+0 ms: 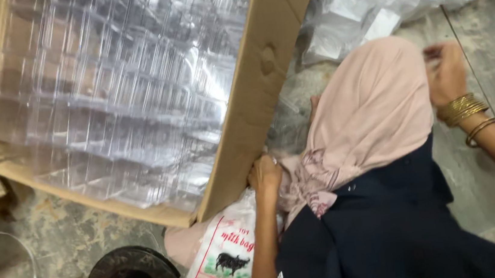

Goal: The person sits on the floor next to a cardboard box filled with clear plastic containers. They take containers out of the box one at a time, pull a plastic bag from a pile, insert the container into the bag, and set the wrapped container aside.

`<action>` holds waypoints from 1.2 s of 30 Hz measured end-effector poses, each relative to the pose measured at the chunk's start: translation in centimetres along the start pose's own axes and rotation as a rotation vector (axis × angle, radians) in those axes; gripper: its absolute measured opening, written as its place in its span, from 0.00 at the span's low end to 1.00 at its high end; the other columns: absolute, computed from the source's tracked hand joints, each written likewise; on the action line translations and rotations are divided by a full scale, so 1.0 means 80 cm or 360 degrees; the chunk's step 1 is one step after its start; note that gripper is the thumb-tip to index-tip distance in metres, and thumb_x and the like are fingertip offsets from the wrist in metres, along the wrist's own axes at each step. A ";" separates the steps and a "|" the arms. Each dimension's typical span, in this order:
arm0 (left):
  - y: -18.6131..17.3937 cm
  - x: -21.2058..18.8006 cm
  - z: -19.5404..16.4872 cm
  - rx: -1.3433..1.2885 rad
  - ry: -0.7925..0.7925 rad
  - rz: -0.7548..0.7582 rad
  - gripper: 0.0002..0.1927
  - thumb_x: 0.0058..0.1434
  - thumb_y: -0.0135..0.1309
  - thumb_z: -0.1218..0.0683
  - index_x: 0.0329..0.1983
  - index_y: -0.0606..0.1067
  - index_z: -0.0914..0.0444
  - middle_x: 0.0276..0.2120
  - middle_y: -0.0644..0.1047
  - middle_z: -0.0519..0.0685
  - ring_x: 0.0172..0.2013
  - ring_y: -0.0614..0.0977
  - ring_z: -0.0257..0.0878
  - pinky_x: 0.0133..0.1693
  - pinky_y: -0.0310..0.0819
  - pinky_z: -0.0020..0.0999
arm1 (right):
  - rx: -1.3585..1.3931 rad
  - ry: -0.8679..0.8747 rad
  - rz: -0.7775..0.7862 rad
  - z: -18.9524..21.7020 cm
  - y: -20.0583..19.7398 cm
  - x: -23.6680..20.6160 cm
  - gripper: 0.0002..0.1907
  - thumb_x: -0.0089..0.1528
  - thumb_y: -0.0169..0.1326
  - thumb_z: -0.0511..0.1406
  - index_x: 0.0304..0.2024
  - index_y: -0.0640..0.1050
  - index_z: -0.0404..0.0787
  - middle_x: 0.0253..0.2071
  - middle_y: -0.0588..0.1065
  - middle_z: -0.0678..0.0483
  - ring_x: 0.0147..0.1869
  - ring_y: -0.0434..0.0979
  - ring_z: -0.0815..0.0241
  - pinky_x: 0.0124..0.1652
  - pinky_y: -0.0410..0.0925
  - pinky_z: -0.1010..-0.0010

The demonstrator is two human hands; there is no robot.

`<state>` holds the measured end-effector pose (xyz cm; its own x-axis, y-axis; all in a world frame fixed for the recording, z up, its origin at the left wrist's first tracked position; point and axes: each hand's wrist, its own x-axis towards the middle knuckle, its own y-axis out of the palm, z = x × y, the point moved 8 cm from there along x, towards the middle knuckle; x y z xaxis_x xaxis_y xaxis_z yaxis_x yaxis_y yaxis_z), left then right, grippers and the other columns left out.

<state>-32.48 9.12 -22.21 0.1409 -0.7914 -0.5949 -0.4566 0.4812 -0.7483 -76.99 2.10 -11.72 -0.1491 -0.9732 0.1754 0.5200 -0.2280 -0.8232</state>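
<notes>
Left hand (265, 175) touching cardboard box (255, 90) edge.

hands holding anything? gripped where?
Left hand touches the cardboard box at its bottom corner; grip unclear. Right hand is blurred, cannot tell.

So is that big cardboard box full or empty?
Full. The cardboard box is open, its flaps spread, and stacked clear plastic containers fill it up to the rim.
</notes>
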 end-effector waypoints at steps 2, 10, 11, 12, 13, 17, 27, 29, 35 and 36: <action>0.023 0.025 0.002 -0.0038 -0.0065 0.0073 0.20 0.57 0.56 0.49 0.50 0.78 0.63 0.49 0.79 0.64 0.52 0.79 0.62 0.52 0.72 0.55 | 0.0334 0.0301 0.0372 -0.061 0.043 -0.010 0.19 0.73 0.47 0.40 0.60 0.72 0.33 0.57 0.72 0.38 0.54 0.75 0.44 0.53 0.67 0.58; 0.058 0.049 0.021 -0.0489 0.0002 -0.0088 0.30 0.47 0.60 0.48 0.52 0.76 0.68 0.50 0.78 0.65 0.53 0.79 0.57 0.56 0.71 0.42 | -0.0384 -0.0715 0.0809 -0.077 0.091 -0.081 0.35 0.55 0.53 0.44 0.65 0.69 0.44 0.71 0.60 0.50 0.77 0.53 0.49 0.71 0.49 0.47; 0.055 0.049 0.017 -0.0519 -0.0010 -0.0081 0.31 0.47 0.61 0.48 0.53 0.75 0.68 0.52 0.78 0.65 0.54 0.79 0.56 0.57 0.71 0.42 | -0.0353 -0.0734 0.0907 -0.077 0.093 -0.091 0.35 0.55 0.53 0.44 0.65 0.69 0.44 0.71 0.61 0.51 0.77 0.52 0.49 0.71 0.48 0.48; 0.049 0.049 0.015 -0.0544 -0.0017 -0.0076 0.33 0.47 0.61 0.48 0.55 0.75 0.68 0.54 0.78 0.64 0.55 0.79 0.55 0.58 0.70 0.41 | -0.0265 -0.0857 0.0899 -0.067 0.091 -0.101 0.32 0.55 0.52 0.44 0.62 0.69 0.44 0.71 0.60 0.49 0.77 0.52 0.48 0.71 0.48 0.46; 0.046 0.049 0.011 -0.0568 -0.0013 -0.0070 0.34 0.47 0.62 0.47 0.56 0.74 0.68 0.56 0.77 0.63 0.56 0.78 0.53 0.59 0.70 0.40 | -0.0180 -0.0973 0.0884 -0.059 0.088 -0.108 0.29 0.56 0.51 0.44 0.59 0.69 0.43 0.72 0.60 0.47 0.77 0.52 0.47 0.71 0.47 0.44; 0.020 0.032 -0.011 -0.0724 0.0066 -0.0189 0.49 0.38 0.68 0.49 0.65 0.66 0.68 0.63 0.72 0.62 0.63 0.72 0.53 0.63 0.64 0.39 | -0.0421 -0.0860 0.0984 -0.070 0.102 -0.104 0.29 0.58 0.51 0.43 0.61 0.69 0.44 0.72 0.60 0.48 0.77 0.53 0.48 0.71 0.48 0.46; 0.080 0.028 0.021 -0.1032 -0.0131 -0.0336 0.36 0.48 0.63 0.50 0.61 0.73 0.67 0.57 0.79 0.62 0.60 0.78 0.51 0.60 0.70 0.40 | -0.0201 -0.0457 0.0720 -0.097 0.120 -0.041 0.26 0.64 0.48 0.41 0.64 0.68 0.42 0.71 0.61 0.46 0.75 0.56 0.46 0.70 0.52 0.48; 0.059 0.031 0.001 -0.1057 0.0227 -0.0580 0.38 0.48 0.60 0.56 0.66 0.70 0.67 0.59 0.75 0.63 0.62 0.73 0.51 0.62 0.66 0.39 | -0.0177 -0.0418 0.0713 -0.098 0.123 -0.031 0.26 0.65 0.47 0.40 0.65 0.68 0.41 0.71 0.62 0.46 0.75 0.57 0.45 0.70 0.52 0.49; 0.054 0.017 -0.036 -0.1491 0.0510 -0.0374 0.39 0.45 0.57 0.60 0.66 0.69 0.64 0.63 0.74 0.59 0.64 0.71 0.50 0.62 0.62 0.36 | -0.0143 -0.0290 0.0672 -0.116 0.088 -0.011 0.24 0.68 0.46 0.39 0.66 0.68 0.40 0.70 0.63 0.44 0.74 0.59 0.44 0.69 0.54 0.50; 0.054 0.016 -0.034 -0.1434 0.0470 -0.0378 0.37 0.46 0.55 0.60 0.65 0.71 0.63 0.62 0.75 0.58 0.64 0.72 0.50 0.62 0.63 0.36 | -0.0130 -0.0272 0.0676 -0.113 0.086 -0.010 0.24 0.69 0.45 0.39 0.67 0.68 0.40 0.70 0.63 0.44 0.73 0.59 0.44 0.69 0.54 0.50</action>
<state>-36.66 9.14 -25.38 0.1465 -0.9521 -0.2684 -0.9624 -0.0744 -0.2613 -80.90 1.56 -22.43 0.2072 -0.9726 -0.1057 0.4358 0.1885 -0.8801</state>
